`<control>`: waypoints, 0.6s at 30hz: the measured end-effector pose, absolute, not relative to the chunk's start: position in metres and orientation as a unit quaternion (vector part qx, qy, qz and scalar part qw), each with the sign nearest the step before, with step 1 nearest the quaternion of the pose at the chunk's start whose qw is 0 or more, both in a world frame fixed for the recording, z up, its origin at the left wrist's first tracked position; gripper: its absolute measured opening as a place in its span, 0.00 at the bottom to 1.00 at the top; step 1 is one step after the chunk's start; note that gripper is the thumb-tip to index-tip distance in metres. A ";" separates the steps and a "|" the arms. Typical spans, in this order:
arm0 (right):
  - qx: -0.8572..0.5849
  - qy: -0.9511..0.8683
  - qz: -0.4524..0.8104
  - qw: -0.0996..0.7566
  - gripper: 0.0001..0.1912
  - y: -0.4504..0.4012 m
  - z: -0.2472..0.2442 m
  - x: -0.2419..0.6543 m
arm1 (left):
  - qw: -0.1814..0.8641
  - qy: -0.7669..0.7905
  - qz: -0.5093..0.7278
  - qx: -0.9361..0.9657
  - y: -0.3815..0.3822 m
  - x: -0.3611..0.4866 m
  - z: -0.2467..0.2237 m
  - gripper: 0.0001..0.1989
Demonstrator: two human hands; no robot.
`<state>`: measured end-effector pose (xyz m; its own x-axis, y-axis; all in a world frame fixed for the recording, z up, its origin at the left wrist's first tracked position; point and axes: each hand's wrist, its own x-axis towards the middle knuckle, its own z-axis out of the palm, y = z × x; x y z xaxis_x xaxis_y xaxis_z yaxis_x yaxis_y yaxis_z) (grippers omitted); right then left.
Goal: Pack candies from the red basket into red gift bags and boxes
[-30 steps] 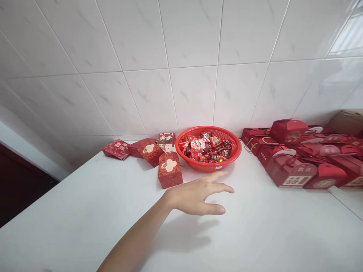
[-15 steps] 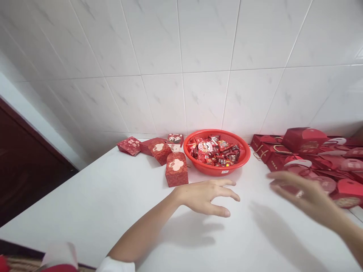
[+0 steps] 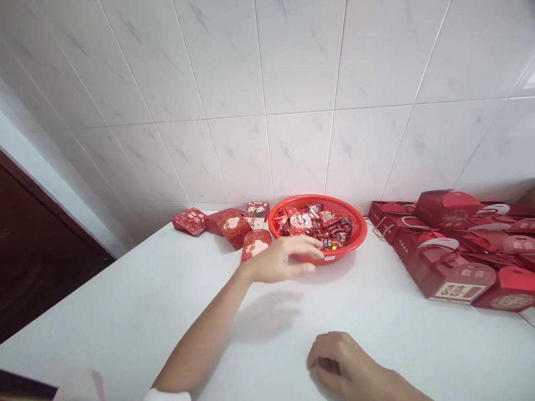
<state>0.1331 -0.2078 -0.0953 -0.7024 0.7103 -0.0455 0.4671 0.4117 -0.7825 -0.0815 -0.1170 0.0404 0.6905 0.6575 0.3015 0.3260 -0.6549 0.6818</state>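
My left hand (image 3: 278, 260) hovers palm down in front of the red plastic basket (image 3: 360, 236), fingers stretched and apart, holding nothing. Wrapped candies (image 3: 311, 223) in red and brown wrappers fill the basket. Just behind my left wrist stands a red patterned box (image 3: 256, 245) with a pale pink blossom-shaped panel, partly covered by the hand. Lower down, near the front of the white table (image 3: 137, 312), my right hand (image 3: 345, 362) is curled into a loose fist. Nothing shows between its fingers.
Several more red patterned boxes (image 3: 190, 221) lie to the left of the basket, against the tiled wall (image 3: 298, 150). At the right stand many dark red gift boxes (image 3: 451, 275), some with cord handles. A pale object (image 3: 79, 386) shows at the lower left edge.
My left hand has moved up and left, closer to the basket. My right hand has swung from beside the gift boxes down and left, and its fingers have curled in.
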 end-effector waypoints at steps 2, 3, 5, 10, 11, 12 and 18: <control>-0.362 -0.814 0.430 0.150 0.14 -0.208 -0.098 0.134 | 0.248 0.341 0.336 0.842 -0.098 -0.098 0.044 0.11; -0.360 -0.808 0.442 0.151 0.14 -0.207 -0.099 0.135 | 0.217 0.382 0.370 0.818 -0.085 -0.108 0.046 0.12; -0.355 -0.800 0.458 0.158 0.14 -0.205 -0.099 0.135 | 0.156 0.497 0.376 0.766 -0.054 -0.126 0.050 0.16; -0.366 -0.784 0.473 0.166 0.13 -0.202 -0.100 0.132 | 0.050 0.718 0.141 0.680 0.021 -0.144 0.044 0.10; -0.374 -0.779 0.477 0.161 0.13 -0.201 -0.100 0.132 | 0.051 0.730 0.106 0.673 0.031 -0.142 0.040 0.08; -0.382 -0.774 0.480 0.155 0.14 -0.201 -0.102 0.131 | 0.050 0.741 0.074 0.666 0.039 -0.140 0.035 0.09; -0.387 -0.770 0.488 0.138 0.12 -0.191 -0.121 0.130 | 0.014 0.758 -0.008 0.652 0.063 -0.129 0.011 0.16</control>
